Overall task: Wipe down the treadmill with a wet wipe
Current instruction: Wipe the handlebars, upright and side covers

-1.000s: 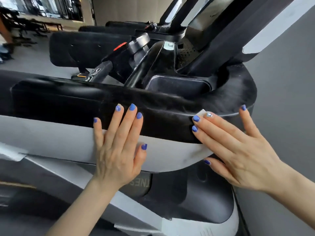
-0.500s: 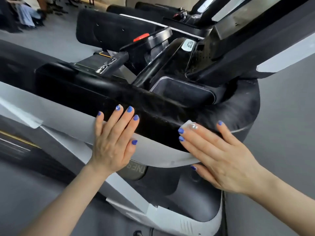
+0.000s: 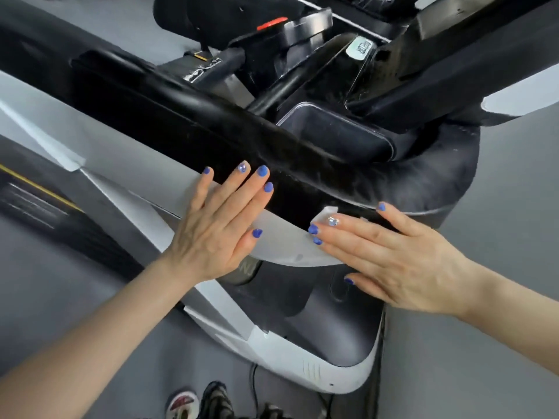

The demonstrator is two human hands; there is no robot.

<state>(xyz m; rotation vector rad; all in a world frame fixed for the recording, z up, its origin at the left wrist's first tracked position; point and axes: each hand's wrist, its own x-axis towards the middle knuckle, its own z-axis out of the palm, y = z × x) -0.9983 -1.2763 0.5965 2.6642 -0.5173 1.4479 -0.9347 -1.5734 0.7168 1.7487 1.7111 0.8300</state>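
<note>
Stage: wiping under way, on my judgement; I am at the near face of the treadmill console (image 3: 302,164), at its right end.
Right hand (image 3: 390,261): fingers straight and together, pressing the wet wipe (image 3: 325,213) flat on the seam of black rail and grey panel (image 3: 281,240).
Left hand (image 3: 217,225): spread flat on the panel, bracing, holding nothing.
Done: cannot tell which surfaces are clean.
Left: storage tray (image 3: 338,134), far parts, lower shroud (image 3: 317,370) appear untouched.
</note>
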